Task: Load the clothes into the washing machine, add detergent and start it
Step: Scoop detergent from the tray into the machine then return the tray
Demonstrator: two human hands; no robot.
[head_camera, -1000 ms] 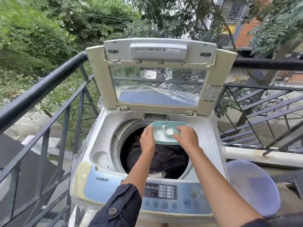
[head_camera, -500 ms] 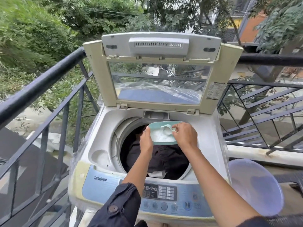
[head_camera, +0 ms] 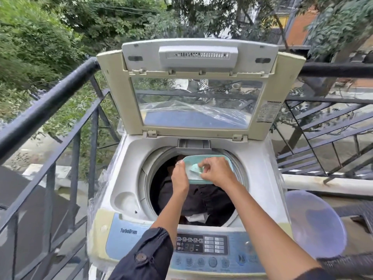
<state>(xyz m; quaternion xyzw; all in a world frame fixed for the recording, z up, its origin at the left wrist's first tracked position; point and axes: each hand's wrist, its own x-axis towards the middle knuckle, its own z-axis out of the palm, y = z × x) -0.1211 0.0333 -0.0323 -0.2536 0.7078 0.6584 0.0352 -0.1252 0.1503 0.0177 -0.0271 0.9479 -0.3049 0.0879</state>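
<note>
The left hand (head_camera: 179, 176) grips the near-left edge of a teal detergent container (head_camera: 212, 158), its fingers (head_camera: 180, 164) curled round the rim, and holds it over the open drum. The right hand (head_camera: 215, 171) reaches into the container from the right; its fingers (head_camera: 203, 165) are pinched shut on a small teal scoop (head_camera: 195, 168) that lies against white powder inside. How much powder the scoop carries cannot be told.

Directly below both hands, dark clothes (head_camera: 201, 199) fill the drum of the washing machine (head_camera: 260, 174), with a patch of white cloth nearer the person. Beyond the fingers, the machine's lid (head_camera: 191, 93) stands upright, its clear window facing the person. A small open recess sits in the rim just beyond the container. Nearer the person than the hands is the control panel (head_camera: 201, 245), its display lit, with a row of round buttons below.

To the right of the right hand, apart from the machine, a pale translucent basin (head_camera: 314, 225) stands. Black railing (head_camera: 50, 102) runs to the left of the left hand and behind the lid.
</note>
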